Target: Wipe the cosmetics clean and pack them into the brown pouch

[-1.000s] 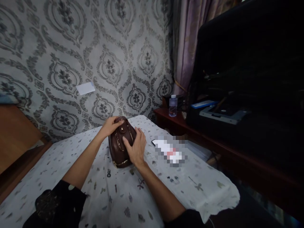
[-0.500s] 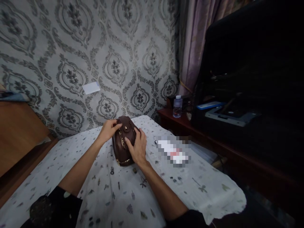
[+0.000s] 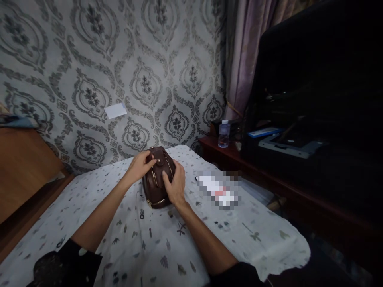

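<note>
A brown leather bag [image 3: 157, 195] with gold zips and a small flap with a gold clasp rests on the white patterned sheet [image 3: 161, 243]. At its upper left, my left hand [image 3: 141, 165] is closed, thumb and fingers pinching near the flap's edge. My right hand [image 3: 176, 183] grips the bag's right side, its thumb on the front and its fingers over the far edge. Parts of the bag's sides are hidden behind both hands.
A blurred-out flat item [image 3: 218, 191] lies on the sheet to the right. A plastic bottle [image 3: 223, 134] stands on the dark red furniture [image 3: 209, 144] by the curtain. Wooden furniture [image 3: 26, 171] borders the left, patterned wallpaper [image 3: 146, 83] the back.
My left hand has shifted slightly right over the flap. My right thumb has moved a little to the right across the bag's front. The bag stays in nearly the same place.
</note>
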Demonstrator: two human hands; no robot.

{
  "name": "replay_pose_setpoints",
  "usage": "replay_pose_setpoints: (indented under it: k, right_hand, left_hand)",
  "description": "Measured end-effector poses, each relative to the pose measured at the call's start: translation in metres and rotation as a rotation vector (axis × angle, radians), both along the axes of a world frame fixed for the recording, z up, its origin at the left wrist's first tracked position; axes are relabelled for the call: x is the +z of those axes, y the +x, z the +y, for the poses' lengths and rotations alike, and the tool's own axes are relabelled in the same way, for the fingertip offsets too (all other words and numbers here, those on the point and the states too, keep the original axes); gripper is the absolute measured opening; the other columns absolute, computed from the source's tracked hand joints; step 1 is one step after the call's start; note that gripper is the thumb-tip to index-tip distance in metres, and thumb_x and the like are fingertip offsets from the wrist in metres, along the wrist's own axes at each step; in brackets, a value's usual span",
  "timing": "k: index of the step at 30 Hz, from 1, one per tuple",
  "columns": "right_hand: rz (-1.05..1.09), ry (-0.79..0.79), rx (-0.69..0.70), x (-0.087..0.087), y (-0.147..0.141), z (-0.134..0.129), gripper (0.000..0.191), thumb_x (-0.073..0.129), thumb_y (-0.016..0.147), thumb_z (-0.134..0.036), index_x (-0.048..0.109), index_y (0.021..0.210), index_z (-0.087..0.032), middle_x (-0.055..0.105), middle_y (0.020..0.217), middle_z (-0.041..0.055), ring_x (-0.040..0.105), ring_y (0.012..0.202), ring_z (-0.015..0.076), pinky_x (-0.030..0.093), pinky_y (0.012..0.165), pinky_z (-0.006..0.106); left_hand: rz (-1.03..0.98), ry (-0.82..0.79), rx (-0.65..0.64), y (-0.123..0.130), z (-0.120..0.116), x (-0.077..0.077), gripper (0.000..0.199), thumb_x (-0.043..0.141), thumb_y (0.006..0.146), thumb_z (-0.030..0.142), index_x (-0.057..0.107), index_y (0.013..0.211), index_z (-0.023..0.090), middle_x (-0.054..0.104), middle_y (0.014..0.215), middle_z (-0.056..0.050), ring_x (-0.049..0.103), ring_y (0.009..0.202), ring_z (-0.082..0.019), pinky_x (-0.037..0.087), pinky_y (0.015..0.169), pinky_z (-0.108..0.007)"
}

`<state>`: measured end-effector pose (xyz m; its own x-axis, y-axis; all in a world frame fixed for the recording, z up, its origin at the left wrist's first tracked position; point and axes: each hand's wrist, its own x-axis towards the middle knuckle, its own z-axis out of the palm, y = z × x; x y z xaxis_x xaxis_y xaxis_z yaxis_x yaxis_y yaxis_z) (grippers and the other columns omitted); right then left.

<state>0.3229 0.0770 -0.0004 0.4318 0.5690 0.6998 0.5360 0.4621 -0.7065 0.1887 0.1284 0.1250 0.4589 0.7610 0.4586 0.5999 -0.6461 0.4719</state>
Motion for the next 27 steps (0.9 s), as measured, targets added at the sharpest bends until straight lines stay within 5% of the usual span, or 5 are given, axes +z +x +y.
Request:
replay_pose_setpoints:
  k: [4,11,20,27]
  right_hand:
    - [0.186,0.012,0.028,-0.003,0.000,0.002,0.052,0.041,0.098,-0.042,0.038,0.143,-0.016,0.050,0.141,0.0172,0.047,0.133,0.0280,0.037,0.113,0.051]
    - [0.296,-0.132,0.000,-0.002,-0.007,0.000,0.067,0.054,0.089,-0.053,0.042,0.141,-0.013,0.050,0.143,0.0201,0.045,0.134,0.0348,0.034,0.112,0.056]
    - [0.279,-0.174,-0.036,-0.005,-0.010,0.004,0.069,0.055,0.087,-0.055,0.043,0.140,-0.011,0.053,0.140,0.0215,0.048,0.131,0.0363,0.037,0.109,0.056]
    - [0.226,-0.167,-0.033,-0.005,-0.007,0.002,0.065,0.050,0.090,-0.054,0.044,0.139,-0.011,0.055,0.138,0.0208,0.048,0.130,0.0353,0.038,0.108,0.056]
  left_hand:
    - [-0.024,0.031,-0.002,0.023,0.008,0.006,0.020,0.067,0.072,0.031,0.066,0.089,0.020,0.065,0.088,-0.002,0.056,0.084,-0.021,0.043,0.077,-0.031]
    - [-0.088,-0.025,0.036,0.054,0.022,0.007,0.022,0.070,0.071,0.031,0.057,0.056,0.021,0.050,0.052,0.004,0.048,0.058,-0.016,0.032,0.060,-0.028]
    - [-0.402,-0.131,0.009,0.057,0.029,-0.013,0.027,0.063,0.072,0.039,0.051,0.057,0.020,0.057,0.057,0.003,0.051,0.056,-0.013,0.039,0.059,-0.025]
    - [-0.371,-0.141,-0.104,0.050,0.019,-0.013,0.030,0.070,0.066,0.045,0.057,0.059,0.019,0.052,0.055,0.005,0.045,0.054,-0.011,0.035,0.055,-0.024]
